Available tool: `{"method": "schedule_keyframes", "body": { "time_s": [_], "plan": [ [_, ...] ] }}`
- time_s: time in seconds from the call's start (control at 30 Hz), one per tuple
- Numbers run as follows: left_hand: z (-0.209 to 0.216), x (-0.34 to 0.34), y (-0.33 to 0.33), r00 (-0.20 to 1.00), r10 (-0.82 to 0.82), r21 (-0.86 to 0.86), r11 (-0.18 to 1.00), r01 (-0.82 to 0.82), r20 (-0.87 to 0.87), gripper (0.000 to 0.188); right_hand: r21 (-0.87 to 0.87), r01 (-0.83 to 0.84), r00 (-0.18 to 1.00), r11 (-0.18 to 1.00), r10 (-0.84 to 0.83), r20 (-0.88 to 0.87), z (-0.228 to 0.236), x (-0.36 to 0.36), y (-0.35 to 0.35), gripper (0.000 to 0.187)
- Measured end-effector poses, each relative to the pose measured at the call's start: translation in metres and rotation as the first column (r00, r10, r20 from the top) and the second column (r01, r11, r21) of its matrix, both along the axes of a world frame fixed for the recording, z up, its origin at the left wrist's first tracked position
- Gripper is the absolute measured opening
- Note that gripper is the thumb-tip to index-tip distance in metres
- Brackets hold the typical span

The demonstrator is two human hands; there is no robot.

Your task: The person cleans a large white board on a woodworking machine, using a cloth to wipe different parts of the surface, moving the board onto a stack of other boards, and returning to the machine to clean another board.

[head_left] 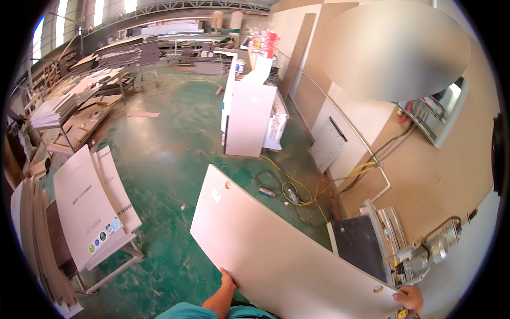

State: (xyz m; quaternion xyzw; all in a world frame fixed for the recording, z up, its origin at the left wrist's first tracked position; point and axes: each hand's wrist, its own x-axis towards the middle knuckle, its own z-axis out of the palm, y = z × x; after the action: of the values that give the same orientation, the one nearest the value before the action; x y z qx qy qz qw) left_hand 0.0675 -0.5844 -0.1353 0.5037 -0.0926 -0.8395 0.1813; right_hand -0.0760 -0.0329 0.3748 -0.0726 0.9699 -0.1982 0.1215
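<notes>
Both hands carry a pale panel (265,250) tilted over the green floor (170,159). The left hand (227,280) grips its left long edge, fingers curled under; the right hand (410,297) clasps its near right corner. Left of the panel, bare floor separates it from a board stack (90,212); right, a machine (393,244) sits close.

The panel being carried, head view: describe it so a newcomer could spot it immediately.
Start from the green workshop floor and come down to the bottom centre. There a large pale board slants across, with the left hand on its near edge and the right hand at its right corner. Unlike the stacked sheets to the left, it is lifted and has a round hole near each end.
</notes>
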Motion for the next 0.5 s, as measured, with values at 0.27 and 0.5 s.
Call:
{"method": "schedule_keyframes", "body": {
  "time_s": [0.27,0.5],
  "plan": [
    [-0.025,-0.083,-0.190,0.968,0.196,0.015,0.980,-0.196,-0.154,0.082,-0.967,-0.145,0.989,0.209,0.043,-0.139,-0.114,-0.138,-0.138,0.057],
    [0.021,-0.163,-0.393,0.882,0.461,-0.091,0.878,-0.470,-0.101,0.081,-0.985,0.066,0.963,0.161,0.247,0.105,-0.099,-0.323,-0.428,0.066]
  ]
}}
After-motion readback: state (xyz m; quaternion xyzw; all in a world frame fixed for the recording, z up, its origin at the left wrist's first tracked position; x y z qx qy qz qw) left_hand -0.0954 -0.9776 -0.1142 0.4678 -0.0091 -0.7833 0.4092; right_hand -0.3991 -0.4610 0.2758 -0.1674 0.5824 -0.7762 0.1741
